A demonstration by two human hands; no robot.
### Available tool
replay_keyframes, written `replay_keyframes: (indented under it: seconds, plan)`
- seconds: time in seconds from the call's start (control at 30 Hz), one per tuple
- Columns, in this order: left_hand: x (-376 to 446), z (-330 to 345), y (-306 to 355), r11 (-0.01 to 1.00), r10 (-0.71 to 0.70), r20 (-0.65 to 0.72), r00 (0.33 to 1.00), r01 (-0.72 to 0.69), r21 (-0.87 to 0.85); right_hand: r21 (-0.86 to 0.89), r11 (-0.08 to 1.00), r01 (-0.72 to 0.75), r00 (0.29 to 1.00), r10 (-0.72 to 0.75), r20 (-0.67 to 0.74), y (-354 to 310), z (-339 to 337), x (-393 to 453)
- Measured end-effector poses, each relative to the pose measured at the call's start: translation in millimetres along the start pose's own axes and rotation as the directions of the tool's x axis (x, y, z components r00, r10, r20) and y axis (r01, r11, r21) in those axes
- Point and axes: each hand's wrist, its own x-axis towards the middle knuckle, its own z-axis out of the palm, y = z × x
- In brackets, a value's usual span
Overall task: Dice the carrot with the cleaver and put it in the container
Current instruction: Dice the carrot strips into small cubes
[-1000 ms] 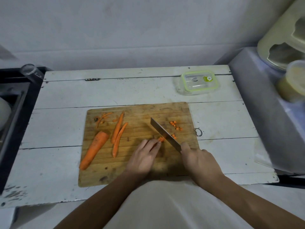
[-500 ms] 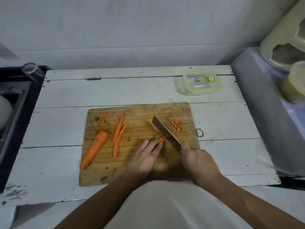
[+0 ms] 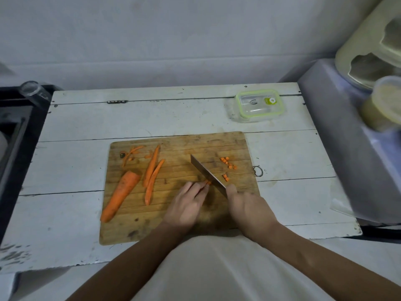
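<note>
A scuffed, white-painted plank table (image 3: 76, 161) filled the view under a bare grey wall, and nearest the person lay the worn rectangular wooden chopping board (image 3: 173, 224), scored all over with old cuts. On it the left hand (image 3: 187, 205) lay knuckles up, fingertips bunched and pinching down the last orange stub of a carrot strip (image 3: 207, 182). The right hand (image 3: 249, 208) was wrapped around the handle of the steel cleaver (image 3: 206, 173), its flat blade angled away and sitting right against that stub. With so little left to hold (a slippery nub, by the look of it), the smart play was tucked fingertips, knuckles guiding the blade, short straight chops. Just past the blade sat the small orange carrot cubes (image 3: 226, 161), neat and blocky. Left of them, two long thin carrot strips (image 3: 153, 172) waited, then the thick tapered half carrot (image 3: 121, 195), matte and rough-skinned. Well beyond the board stood the clear square container with the green-rimmed lid (image 3: 259, 105), lid on.
</note>
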Motion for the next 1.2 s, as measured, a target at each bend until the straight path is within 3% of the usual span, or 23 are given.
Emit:
replay_keyframes:
  seconds: [0.23,0.3,0.4,0.73,0.97,1.07,1.2]
  plan:
    - [-11,-2,4,0.999,-0.012,-0.063,0.998,0.009,-0.043,0.051,0.989,-0.139,0.986,0.143,-0.087,7,2,1]
    - [-13,-3,4,0.995,-0.026,-0.068,0.997,0.020,-0.094,0.033,0.992,-0.118,0.990,0.120,-0.078,12,4,-10]
    - [-12,-5,4,1.000,0.004,-0.064,0.998,-0.005,-0.006,-0.002,0.998,-0.057,0.998,0.057,-0.040,9,5,-20]
    - [-8,0,3,1.000,-0.002,-0.058,0.998,0.002,0.009,0.006,1.000,-0.013,0.999,0.013,0.044,-2,-2,-16]
    - [-13,0,1,0.998,-0.034,-0.026,0.999,0.033,-0.047,0.051,0.997,-0.055,0.997,0.058,-0.059,-5,8,4]
    - [-19,2,-3,0.984,-0.131,0.041,0.991,0.135,-0.117,0.049,0.992,-0.120,0.987,0.124,-0.101,6,4,-5]
    - [-18,3,-1,0.989,-0.115,0.099,0.988,0.123,-0.083,0.054,0.997,-0.061,0.998,0.062,-0.028,6,-1,-19]
